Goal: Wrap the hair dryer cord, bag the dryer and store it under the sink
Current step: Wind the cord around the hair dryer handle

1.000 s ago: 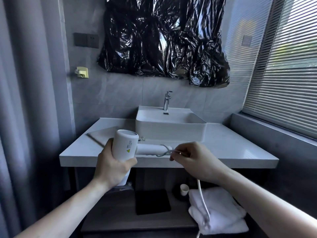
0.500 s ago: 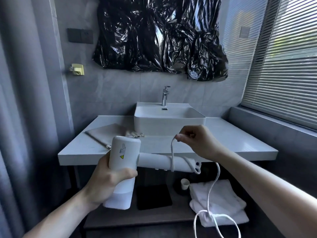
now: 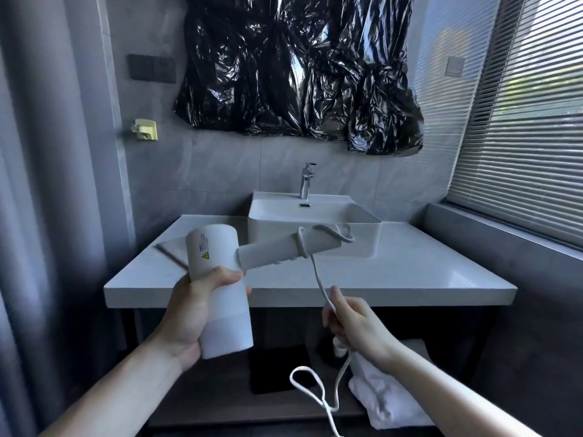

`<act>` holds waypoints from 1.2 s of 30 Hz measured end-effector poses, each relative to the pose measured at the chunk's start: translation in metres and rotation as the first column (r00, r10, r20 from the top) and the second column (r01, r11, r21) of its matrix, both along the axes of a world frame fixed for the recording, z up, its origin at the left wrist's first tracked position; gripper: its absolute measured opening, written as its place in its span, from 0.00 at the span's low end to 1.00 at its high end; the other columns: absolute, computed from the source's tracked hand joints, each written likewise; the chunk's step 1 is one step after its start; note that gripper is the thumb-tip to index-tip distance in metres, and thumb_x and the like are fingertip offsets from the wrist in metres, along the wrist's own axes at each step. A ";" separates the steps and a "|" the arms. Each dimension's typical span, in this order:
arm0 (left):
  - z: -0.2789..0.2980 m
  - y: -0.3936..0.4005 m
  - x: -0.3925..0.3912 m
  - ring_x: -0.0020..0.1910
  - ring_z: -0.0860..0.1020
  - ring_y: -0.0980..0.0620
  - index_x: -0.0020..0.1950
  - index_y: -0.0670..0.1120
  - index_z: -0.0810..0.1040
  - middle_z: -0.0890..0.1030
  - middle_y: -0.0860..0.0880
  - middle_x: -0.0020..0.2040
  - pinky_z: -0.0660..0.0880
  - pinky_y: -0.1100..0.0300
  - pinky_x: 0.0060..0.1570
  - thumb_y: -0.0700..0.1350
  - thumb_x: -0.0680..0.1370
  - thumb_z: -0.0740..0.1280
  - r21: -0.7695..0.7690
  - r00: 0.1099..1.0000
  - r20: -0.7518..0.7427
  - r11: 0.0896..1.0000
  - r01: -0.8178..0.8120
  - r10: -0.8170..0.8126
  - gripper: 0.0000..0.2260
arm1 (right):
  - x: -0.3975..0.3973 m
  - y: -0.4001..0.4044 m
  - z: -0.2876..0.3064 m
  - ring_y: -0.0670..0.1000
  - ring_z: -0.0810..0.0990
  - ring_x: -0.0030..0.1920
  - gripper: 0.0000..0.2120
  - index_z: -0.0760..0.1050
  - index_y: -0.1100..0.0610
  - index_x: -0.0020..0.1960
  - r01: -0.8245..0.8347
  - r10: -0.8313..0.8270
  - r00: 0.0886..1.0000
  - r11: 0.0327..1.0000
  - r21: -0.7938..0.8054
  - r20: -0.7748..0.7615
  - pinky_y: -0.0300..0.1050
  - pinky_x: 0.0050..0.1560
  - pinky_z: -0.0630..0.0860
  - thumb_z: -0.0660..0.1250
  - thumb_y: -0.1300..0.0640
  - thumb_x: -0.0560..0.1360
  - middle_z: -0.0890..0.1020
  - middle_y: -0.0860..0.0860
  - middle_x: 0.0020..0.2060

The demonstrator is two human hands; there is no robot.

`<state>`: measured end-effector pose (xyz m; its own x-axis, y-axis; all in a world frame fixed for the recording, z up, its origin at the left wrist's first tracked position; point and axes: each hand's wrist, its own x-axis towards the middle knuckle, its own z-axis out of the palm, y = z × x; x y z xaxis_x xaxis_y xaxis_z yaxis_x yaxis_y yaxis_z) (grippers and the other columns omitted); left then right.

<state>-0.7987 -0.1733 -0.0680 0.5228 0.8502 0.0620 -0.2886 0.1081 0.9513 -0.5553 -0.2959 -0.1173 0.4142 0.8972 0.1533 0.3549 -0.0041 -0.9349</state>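
My left hand (image 3: pixel 192 313) grips the barrel of a white hair dryer (image 3: pixel 217 279) held in front of the vanity. Its handle (image 3: pixel 284 247) sticks out to the right and slightly upward. The white cord (image 3: pixel 318 275) is looped once around the handle near its end. From there it runs down into my right hand (image 3: pixel 356 326), which pinches it below the handle. Below that hand the cord hangs in a loose loop. A flat grey bag (image 3: pixel 172 250) lies on the counter's left side, partly hidden behind the dryer.
A white basin (image 3: pixel 362 244) with a chrome tap (image 3: pixel 306 181) stands on the white counter (image 3: pixel 410 275). Under it a dark shelf (image 3: pixel 220 402) holds folded white towels (image 3: pixel 385 395), a black box (image 3: pixel 277 370) and a small cup. Black plastic covers the mirror; blinds hang at the right.
My right hand has dropped from above the handle to below it, pulling the cord down around the handle. The dryer handle has tilted upward toward the basin.
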 end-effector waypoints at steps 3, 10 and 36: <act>0.009 0.012 0.001 0.34 0.83 0.45 0.53 0.42 0.85 0.86 0.41 0.40 0.80 0.50 0.38 0.51 0.55 0.78 0.065 0.995 -0.010 0.993 -0.099 0.100 0.28 | -0.005 -0.013 -0.009 0.47 0.60 0.25 0.31 0.73 0.54 0.31 0.015 -0.015 0.998 1.000 -0.011 -0.054 0.44 0.29 0.57 0.52 0.39 0.86 0.64 0.46 0.24; 0.000 0.034 0.008 0.37 0.81 0.42 0.48 0.43 0.84 0.84 0.42 0.40 0.79 0.48 0.38 0.46 0.60 0.78 0.103 0.977 -0.103 0.979 -0.176 0.186 0.19 | -0.040 -0.038 -0.010 0.46 0.65 0.30 0.23 0.79 0.57 0.42 -0.057 0.062 0.974 0.998 -0.029 0.219 0.42 0.33 0.62 0.57 0.46 0.88 0.69 0.46 0.28; -0.026 -0.005 -0.019 0.33 0.79 0.59 0.49 0.47 0.79 0.83 0.46 0.42 0.76 0.66 0.34 0.41 0.63 0.80 0.545 0.933 -0.332 0.835 0.071 0.137 0.18 | -0.007 -0.010 0.090 0.44 0.66 0.24 0.10 0.86 0.52 0.41 0.141 -0.281 0.818 0.944 0.299 0.501 0.35 0.28 0.62 0.71 0.53 0.80 0.73 0.45 0.22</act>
